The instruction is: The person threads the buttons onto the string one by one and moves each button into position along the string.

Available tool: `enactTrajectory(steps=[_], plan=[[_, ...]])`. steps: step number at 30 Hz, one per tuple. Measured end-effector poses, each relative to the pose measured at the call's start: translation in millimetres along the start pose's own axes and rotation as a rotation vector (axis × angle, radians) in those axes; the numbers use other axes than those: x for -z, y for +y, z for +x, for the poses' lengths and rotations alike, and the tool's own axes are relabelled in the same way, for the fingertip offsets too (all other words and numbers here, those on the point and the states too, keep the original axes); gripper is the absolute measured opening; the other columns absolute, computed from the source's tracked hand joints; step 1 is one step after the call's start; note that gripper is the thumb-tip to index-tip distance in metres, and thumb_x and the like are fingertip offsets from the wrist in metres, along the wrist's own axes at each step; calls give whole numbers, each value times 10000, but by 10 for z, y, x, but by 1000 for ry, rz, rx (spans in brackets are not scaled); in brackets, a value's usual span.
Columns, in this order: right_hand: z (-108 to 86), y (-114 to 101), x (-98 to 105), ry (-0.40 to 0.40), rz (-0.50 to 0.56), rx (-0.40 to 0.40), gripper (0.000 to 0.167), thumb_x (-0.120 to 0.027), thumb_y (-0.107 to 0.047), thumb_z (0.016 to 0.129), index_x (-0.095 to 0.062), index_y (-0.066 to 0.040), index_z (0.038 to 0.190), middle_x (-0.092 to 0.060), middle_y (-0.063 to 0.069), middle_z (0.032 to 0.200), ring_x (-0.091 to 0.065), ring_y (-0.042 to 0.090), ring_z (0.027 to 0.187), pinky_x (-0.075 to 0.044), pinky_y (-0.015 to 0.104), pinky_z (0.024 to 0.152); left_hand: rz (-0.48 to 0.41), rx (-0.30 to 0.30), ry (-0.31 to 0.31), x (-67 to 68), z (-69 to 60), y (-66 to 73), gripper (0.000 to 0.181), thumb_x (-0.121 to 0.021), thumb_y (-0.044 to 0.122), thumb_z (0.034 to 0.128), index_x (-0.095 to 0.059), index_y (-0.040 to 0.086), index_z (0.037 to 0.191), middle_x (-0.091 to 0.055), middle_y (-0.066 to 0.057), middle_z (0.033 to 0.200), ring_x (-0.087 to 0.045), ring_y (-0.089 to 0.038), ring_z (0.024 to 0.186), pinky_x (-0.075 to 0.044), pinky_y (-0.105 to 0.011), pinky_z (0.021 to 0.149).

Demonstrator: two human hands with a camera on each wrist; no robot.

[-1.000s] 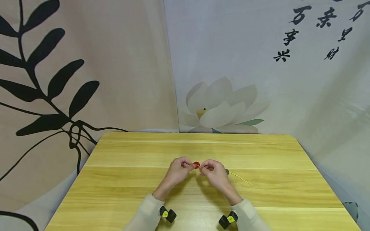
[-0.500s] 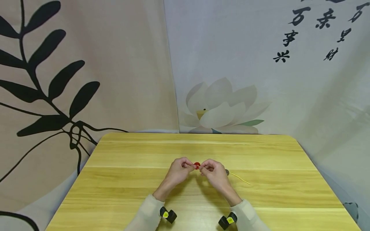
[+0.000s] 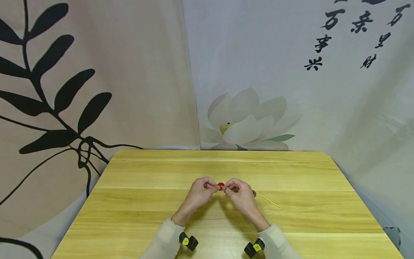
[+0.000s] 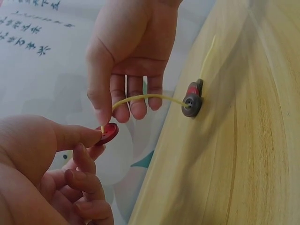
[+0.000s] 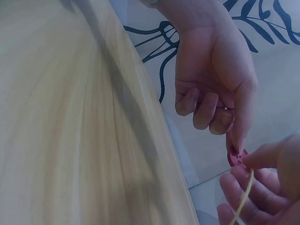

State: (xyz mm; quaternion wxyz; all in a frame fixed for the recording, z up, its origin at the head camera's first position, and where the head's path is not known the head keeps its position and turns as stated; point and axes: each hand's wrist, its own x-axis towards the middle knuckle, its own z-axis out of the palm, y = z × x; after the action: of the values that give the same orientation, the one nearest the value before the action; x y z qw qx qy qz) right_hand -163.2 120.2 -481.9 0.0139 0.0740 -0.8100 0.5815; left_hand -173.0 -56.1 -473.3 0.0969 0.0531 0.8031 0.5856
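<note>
Between thumb and fingertip my left hand (image 3: 200, 191) pinches a red button (image 4: 108, 134) with small holes. From the other side my right hand (image 3: 240, 194) pinches a yellow string (image 4: 149, 96) right at the button's face; its other fingers hang loosely curled. Whether the string's tip is through a hole is hidden by the fingertips. The string arcs from the right hand to a small stack of grey and red buttons (image 4: 192, 105) on the table, threaded on it. In the head view that stack is mostly behind the right hand.
The string's tail (image 3: 268, 200) lies on the wooden table (image 3: 145, 208) to the right of the stack. A printed curtain (image 3: 155, 72) hangs behind the table's far edge. Each sleeve carries a black wrist camera (image 3: 188, 241).
The right fingertips and the red button have come slightly closer together. The left hand has shifted a little to the right; the button stack stays in place.
</note>
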Motion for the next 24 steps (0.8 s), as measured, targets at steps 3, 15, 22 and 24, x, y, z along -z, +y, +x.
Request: enactTrajectory(steps=[3, 15, 22, 24], plan=[[4, 8, -4, 12, -31, 14, 75, -706, -26, 876, -689, -87, 836, -690, 186, 817, -672, 359, 725, -535, 257, 608, 2, 2, -1, -2, 1, 6, 88, -675, 167, 931, -689, 89, 894, -626, -262, 813, -478, -113, 509, -349, -222, 444], [0, 25, -29, 84, -148, 104, 114, -718, -8, 848, -701, -120, 837, -685, -36, 743, -620, 78, 680, -511, 265, 697, 16, -12, 1, -7, 11, 13, 95, -682, 165, 922, -699, 82, 879, -630, -225, 780, -451, -102, 511, -342, -220, 450], [-25, 5, -27, 71, -160, 118, 225, -758, 0, 819, -671, -121, 988, -696, -56, 754, -640, 110, 718, -513, 273, 674, 8, -1, 9, 1, 23, 8, 108, -678, 166, 921, -699, 76, 867, -640, -239, 810, -448, -97, 519, -344, -215, 453], [-32, 2, -25, 59, -169, 127, 258, -773, -15, 819, -665, -124, 1028, -691, -77, 760, -639, 109, 722, -514, 271, 678, 7, -2, 9, 0, 23, 9, 112, -674, 168, 925, -700, 76, 867, -640, -256, 828, -451, -99, 522, -349, -219, 455]])
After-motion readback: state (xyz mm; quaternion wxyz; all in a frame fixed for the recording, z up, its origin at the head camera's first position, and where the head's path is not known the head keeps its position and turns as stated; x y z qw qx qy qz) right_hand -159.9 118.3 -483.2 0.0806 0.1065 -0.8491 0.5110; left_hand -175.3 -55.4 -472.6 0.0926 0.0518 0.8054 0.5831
